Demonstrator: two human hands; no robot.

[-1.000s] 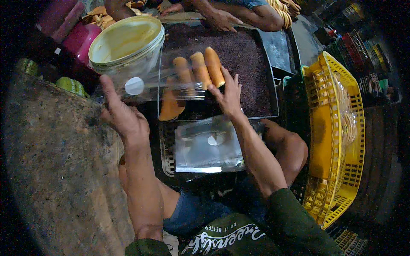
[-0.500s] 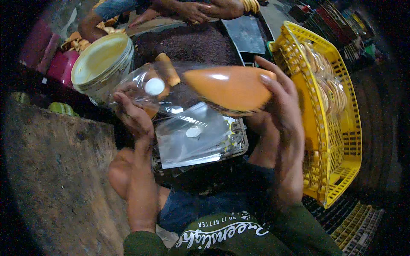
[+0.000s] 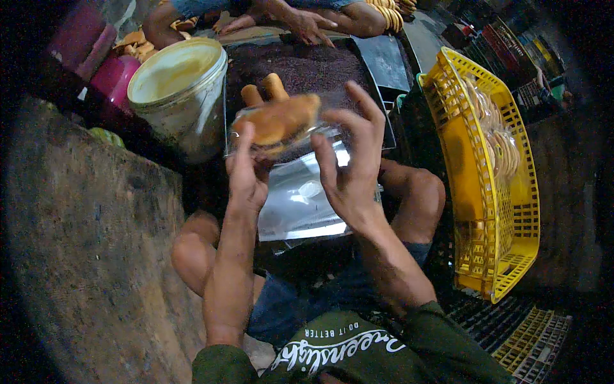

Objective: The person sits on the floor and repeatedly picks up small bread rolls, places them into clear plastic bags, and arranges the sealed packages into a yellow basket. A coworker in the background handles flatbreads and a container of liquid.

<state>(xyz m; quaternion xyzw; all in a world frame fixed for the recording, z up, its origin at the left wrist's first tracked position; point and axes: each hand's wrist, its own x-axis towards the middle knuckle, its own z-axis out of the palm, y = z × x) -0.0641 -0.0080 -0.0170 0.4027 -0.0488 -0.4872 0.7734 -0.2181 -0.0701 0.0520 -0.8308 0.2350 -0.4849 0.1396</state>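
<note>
A gap lies between the left hand (image 3: 248, 176) and the right hand (image 3: 355, 160), but the bread (image 3: 278, 121) crosses its far end, over the near part of the dark-filled tray (image 3: 326, 77). Two rolls (image 3: 262, 91) stick up just beyond it. Right of them, the way over the tray is open as far as the other person's hand (image 3: 310, 27) at the far edge. The bucket (image 3: 182, 112) bars the left side. The right knee (image 3: 419, 198) and yellow crate (image 3: 495, 285) hem in the right. Between the forearms, there is room above the plastic bags (image 3: 297, 208).
</note>
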